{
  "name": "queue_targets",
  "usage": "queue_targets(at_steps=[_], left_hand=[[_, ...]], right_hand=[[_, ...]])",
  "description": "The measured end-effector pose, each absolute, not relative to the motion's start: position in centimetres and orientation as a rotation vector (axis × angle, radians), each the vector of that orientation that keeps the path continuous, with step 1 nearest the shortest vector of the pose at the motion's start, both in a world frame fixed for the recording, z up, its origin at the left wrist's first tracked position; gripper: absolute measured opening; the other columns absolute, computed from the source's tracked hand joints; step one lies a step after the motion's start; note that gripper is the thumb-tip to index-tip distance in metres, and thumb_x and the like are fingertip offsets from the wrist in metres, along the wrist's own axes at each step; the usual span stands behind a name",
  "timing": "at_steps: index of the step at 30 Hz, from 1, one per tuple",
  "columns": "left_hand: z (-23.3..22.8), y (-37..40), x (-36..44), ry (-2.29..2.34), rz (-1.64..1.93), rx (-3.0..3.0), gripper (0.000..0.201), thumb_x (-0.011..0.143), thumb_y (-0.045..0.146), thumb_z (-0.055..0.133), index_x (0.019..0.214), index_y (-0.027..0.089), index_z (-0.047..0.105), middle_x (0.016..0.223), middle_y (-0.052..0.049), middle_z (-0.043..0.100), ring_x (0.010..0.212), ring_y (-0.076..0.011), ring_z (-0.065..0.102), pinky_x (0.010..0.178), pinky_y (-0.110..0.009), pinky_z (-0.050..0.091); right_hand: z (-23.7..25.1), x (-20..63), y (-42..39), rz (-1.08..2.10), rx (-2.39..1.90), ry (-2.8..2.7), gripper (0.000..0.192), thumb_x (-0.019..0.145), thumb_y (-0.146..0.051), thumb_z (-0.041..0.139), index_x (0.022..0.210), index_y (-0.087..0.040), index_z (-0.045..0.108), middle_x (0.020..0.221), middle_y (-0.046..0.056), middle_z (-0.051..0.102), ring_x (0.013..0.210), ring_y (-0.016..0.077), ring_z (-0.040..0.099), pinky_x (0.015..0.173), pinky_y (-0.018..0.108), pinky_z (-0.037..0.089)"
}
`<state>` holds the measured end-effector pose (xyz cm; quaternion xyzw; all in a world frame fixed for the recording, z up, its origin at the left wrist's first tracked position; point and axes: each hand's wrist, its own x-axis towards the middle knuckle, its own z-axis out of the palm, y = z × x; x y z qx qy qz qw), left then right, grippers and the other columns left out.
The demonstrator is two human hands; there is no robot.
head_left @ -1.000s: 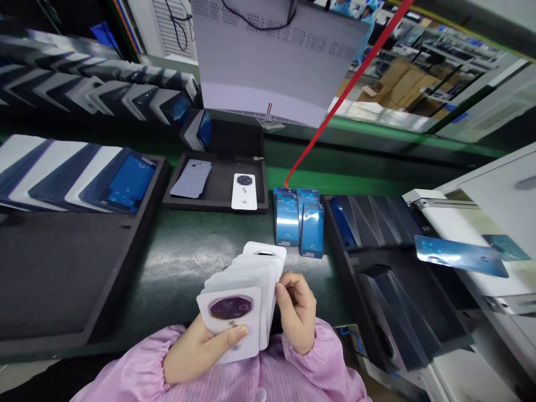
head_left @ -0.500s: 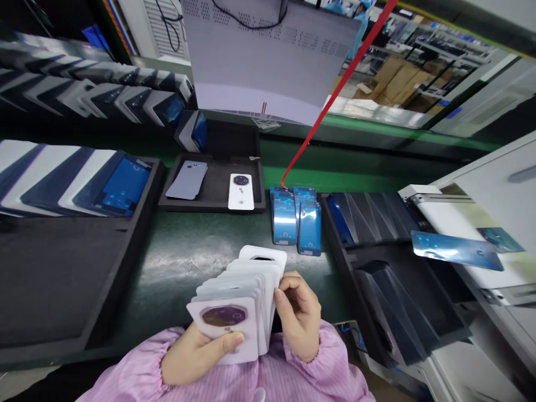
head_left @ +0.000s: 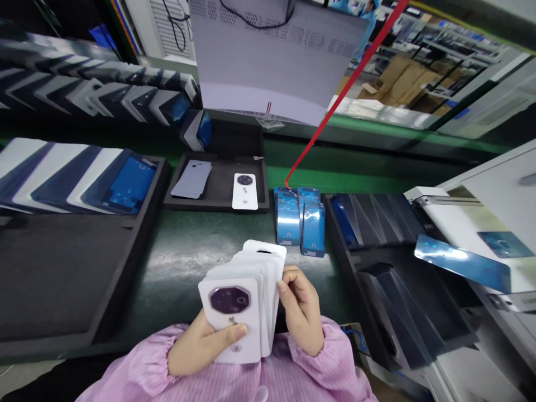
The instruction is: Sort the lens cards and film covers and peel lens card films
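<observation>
**Holding a fanned stack of white panels (head_left: 258, 318) between left hand (head_left: 196, 343) and right hand (head_left: 302, 312)**

Gripping the stack low from its left side with the left hand, pressing the thumb across the front panel, below a dark camera surround (head_left: 230, 300). Curling the fingers of the right hand at the stack's upper right edge, with thumb and forefinger close together; unable to tell whether pinching a panel or only touching. Holding everything over the near edge of the green counter (head_left: 184, 245), with both wrists in pink sleeves (head_left: 142, 357).

Just beyond the right hand, lying in stacks on the counter: blue-filmed panels (head_left: 288, 218), with a red strip (head_left: 312, 142) slanting down to their far end. Farther out, ahead of the left hand: a small black tray (head_left: 221, 184), bearing grey panels (head_left: 190, 181) and a loose white panel (head_left: 245, 195). Well to the left of the hands: a large black tray (head_left: 50, 273), with overlapping white and dark panels (head_left: 58, 173) along its far end. To the right of the hands: another black tray (head_left: 408, 274), containing dark panels (head_left: 377, 218), with a shiny blue sheet (head_left: 463, 262) near its right side.
</observation>
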<state>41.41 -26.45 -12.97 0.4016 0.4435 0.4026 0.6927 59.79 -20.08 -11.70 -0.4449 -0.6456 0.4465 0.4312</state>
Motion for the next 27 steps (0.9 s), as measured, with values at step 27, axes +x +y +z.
queue_targets(at_steps=[27], left_hand=[[-13.8,-28.4,39.4,0.906,1.127,0.611,0.031,0.078,0.039,0.066,0.095,0.012,0.068,0.087,-0.01,0.072,0.078,-0.0236,0.068,0.068,-0.033,0.055]], right_hand=[[-13.5,52.5,1.3,1.365,-1.409,-1.568,0.025,0.069,-0.02,0.073,0.089,-0.012,0.061,0.058,0.001,0.062,0.043,0.0119,0.057,0.039,0.022,0.046]])
